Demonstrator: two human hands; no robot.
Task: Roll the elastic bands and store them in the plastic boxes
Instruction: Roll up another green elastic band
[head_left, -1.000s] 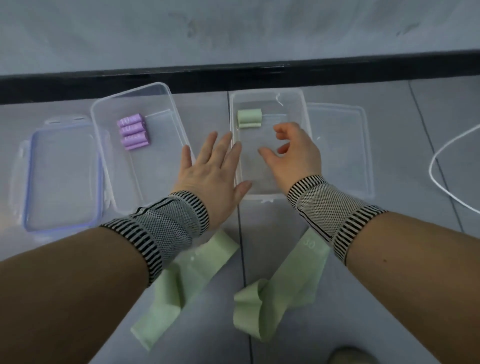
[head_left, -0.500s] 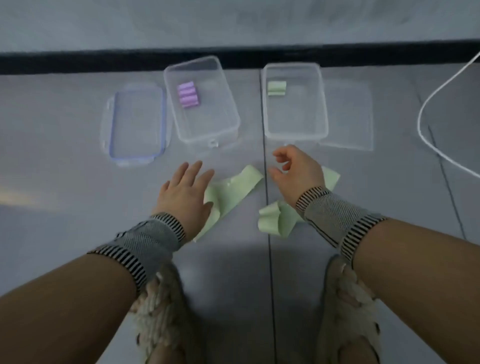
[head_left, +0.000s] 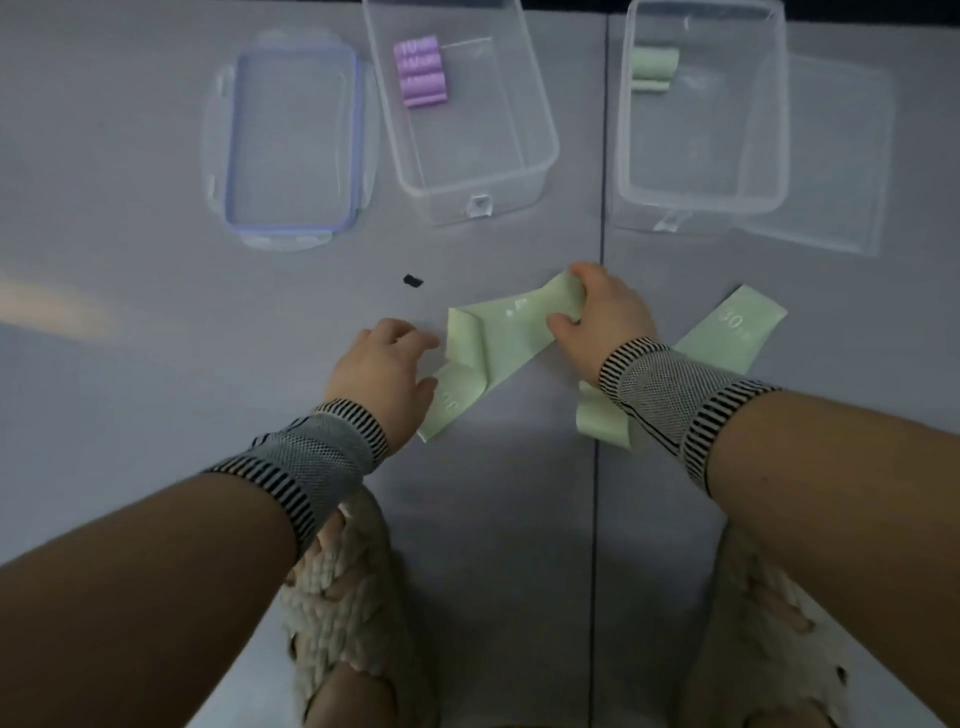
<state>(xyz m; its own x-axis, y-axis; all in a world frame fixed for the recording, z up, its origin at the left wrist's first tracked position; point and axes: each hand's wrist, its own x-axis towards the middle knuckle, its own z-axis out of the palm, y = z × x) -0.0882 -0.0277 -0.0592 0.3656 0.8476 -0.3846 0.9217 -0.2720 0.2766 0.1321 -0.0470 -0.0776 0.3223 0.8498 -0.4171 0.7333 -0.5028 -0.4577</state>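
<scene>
A light green elastic band (head_left: 498, 338) lies partly folded on the grey floor between my hands. My right hand (head_left: 608, 312) pinches its far end. My left hand (head_left: 382, 364) rests on its near end with the thumb on the band and the fingers loosely curled beside the fold. A second green band (head_left: 727, 332) lies under my right wrist. The left clear box (head_left: 519, 171) holds purple rolls (head_left: 421, 70). Green rolls (head_left: 652, 67) sit in the right clear box (head_left: 701, 202).
A blue-rimmed lid (head_left: 291, 140) lies left of the boxes and a clear lid (head_left: 831, 156) lies right of them. A small black speck (head_left: 413, 280) is on the floor. My feet in woolly slippers (head_left: 343, 587) stand below my arms.
Both hands came back from the boxes to the floor. My right hand took hold of the left green band's far end, and my left hand's fingers curled on its near end.
</scene>
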